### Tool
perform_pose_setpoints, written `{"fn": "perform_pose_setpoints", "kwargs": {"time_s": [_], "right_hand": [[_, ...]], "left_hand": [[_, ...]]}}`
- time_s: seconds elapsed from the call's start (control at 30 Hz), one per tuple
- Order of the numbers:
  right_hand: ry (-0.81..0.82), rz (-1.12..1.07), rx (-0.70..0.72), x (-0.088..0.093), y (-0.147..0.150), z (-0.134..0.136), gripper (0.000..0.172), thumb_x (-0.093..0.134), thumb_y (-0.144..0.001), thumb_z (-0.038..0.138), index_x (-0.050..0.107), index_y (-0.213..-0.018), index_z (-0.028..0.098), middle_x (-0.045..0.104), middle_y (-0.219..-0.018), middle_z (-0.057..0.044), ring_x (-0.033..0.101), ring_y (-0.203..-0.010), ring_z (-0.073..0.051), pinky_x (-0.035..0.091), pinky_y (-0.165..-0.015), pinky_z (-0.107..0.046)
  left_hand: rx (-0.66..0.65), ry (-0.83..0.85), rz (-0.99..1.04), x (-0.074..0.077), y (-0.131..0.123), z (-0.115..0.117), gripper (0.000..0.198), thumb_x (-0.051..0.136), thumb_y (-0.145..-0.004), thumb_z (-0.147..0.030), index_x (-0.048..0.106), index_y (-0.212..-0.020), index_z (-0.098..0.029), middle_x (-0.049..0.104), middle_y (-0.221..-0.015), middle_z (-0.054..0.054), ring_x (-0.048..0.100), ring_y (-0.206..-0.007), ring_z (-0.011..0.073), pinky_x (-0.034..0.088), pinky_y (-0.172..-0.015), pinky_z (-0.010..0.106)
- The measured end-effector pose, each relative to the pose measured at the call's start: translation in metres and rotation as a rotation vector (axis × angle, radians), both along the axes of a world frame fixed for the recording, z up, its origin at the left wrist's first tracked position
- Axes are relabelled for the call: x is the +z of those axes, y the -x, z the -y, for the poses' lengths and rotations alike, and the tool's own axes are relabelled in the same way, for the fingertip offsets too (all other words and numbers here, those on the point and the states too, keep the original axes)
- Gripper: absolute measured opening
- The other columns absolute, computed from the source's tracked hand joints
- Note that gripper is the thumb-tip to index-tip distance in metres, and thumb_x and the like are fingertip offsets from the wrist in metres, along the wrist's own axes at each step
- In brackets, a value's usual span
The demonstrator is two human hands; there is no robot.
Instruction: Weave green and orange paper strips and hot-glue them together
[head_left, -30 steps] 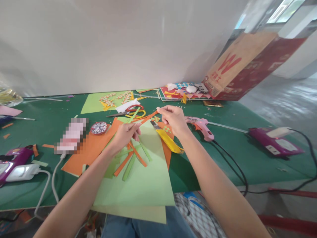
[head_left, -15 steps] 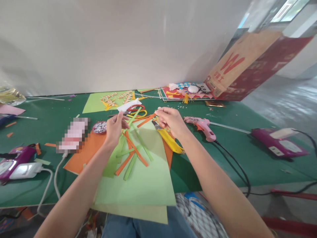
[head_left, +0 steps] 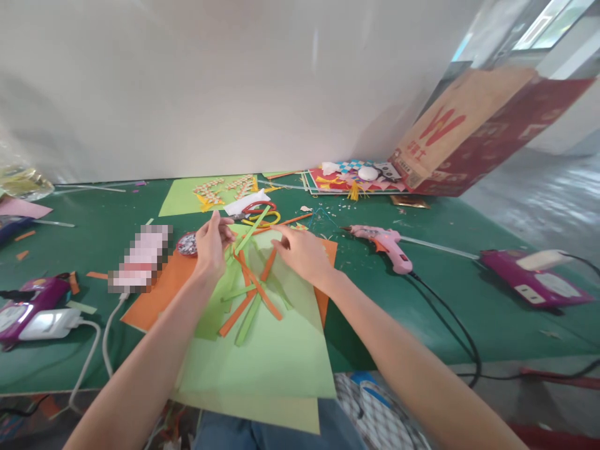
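Observation:
My left hand (head_left: 212,245) is raised over the table, its fingers pinched on a green paper strip (head_left: 252,226) that slants up to the right. My right hand (head_left: 302,253) hovers low with the fingers stretched out to the left, over a pile of orange and green paper strips (head_left: 248,297). Its fingertips are close to an orange strip (head_left: 268,265); I see nothing gripped in it. The strips lie on a light green sheet (head_left: 267,356), which overlaps an orange sheet (head_left: 157,297). Another long orange strip (head_left: 287,220) lies on the green table (head_left: 422,300) beyond my hands.
Red-handled scissors (head_left: 255,206) and a dish of googly eyes (head_left: 186,244) lie behind the strips. A pink glue gun (head_left: 382,240) with a black cord is to the right, a purple glue gun (head_left: 529,278) farther right. A purple device (head_left: 28,297) and white plug (head_left: 44,324) sit left. A cardboard box (head_left: 469,131) leans at the back.
My right hand has let go of the long orange strip and come down to the left over the pile. My left hand rose, took a green strip and holds it up.

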State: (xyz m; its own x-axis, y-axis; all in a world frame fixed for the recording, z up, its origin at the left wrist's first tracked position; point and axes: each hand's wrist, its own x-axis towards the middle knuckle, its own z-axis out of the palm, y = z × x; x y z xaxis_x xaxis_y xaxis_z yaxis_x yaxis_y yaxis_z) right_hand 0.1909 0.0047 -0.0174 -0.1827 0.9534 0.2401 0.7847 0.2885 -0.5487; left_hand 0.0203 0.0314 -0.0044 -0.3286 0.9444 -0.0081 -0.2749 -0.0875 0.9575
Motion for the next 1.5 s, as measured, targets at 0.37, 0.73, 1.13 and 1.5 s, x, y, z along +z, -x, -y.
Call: {"fn": "perform_pose_setpoints", "kwargs": {"time_s": [0.37, 0.73, 1.13, 1.5], "right_hand": [[-0.033, 0.039, 0.339, -0.011, 0.034, 0.016, 0.01, 0.06, -0.08, 0.016, 0.061, -0.07, 0.018, 0.059, -0.078, -0.005, 0.051, -0.089, -0.021, 0.042, -0.079, -0.033], [-0.118, 0.044, -0.005, -0.009, -0.003, -0.004, 0.008, 0.055, -0.078, 0.012, 0.059, -0.074, 0.018, 0.063, -0.087, -0.011, 0.052, -0.096, -0.028, 0.042, -0.082, -0.038], [-0.017, 0.031, 0.586, -0.001, 0.022, 0.016, 0.016, 0.074, -0.075, 0.027, 0.074, -0.087, 0.016, 0.067, -0.096, -0.009, 0.054, -0.098, -0.023, 0.043, -0.091, -0.04], [0.109, -0.483, 0.424, 0.003, 0.024, 0.015, 0.003, 0.07, -0.074, 0.019, 0.069, -0.073, 0.016, 0.068, -0.083, -0.005, 0.058, -0.083, -0.016, 0.045, -0.083, -0.034]], "left_hand": [[0.052, -0.073, 0.009, 0.0, 0.001, 0.0, 0.038, 0.064, -0.079, -0.046, 0.057, -0.056, -0.016, 0.041, -0.041, -0.006, 0.041, -0.038, 0.005, 0.032, -0.042, 0.018], [0.04, -0.045, -0.008, 0.002, 0.001, 0.001, 0.04, 0.062, -0.081, -0.046, 0.058, -0.055, -0.016, 0.042, -0.041, -0.005, 0.041, -0.039, 0.0056, 0.034, -0.042, 0.018], [0.023, -0.065, 0.044, 0.001, -0.001, 0.002, 0.038, 0.06, -0.085, -0.033, 0.059, -0.053, -0.014, 0.043, -0.039, -0.005, 0.041, -0.037, 0.0047, 0.032, -0.042, 0.017], [0.01, -0.081, 0.01, 0.0, -0.001, 0.001, 0.038, 0.062, -0.082, -0.04, 0.06, -0.055, -0.015, 0.044, -0.041, -0.004, 0.042, -0.039, 0.0053, 0.033, -0.043, 0.017]]}}
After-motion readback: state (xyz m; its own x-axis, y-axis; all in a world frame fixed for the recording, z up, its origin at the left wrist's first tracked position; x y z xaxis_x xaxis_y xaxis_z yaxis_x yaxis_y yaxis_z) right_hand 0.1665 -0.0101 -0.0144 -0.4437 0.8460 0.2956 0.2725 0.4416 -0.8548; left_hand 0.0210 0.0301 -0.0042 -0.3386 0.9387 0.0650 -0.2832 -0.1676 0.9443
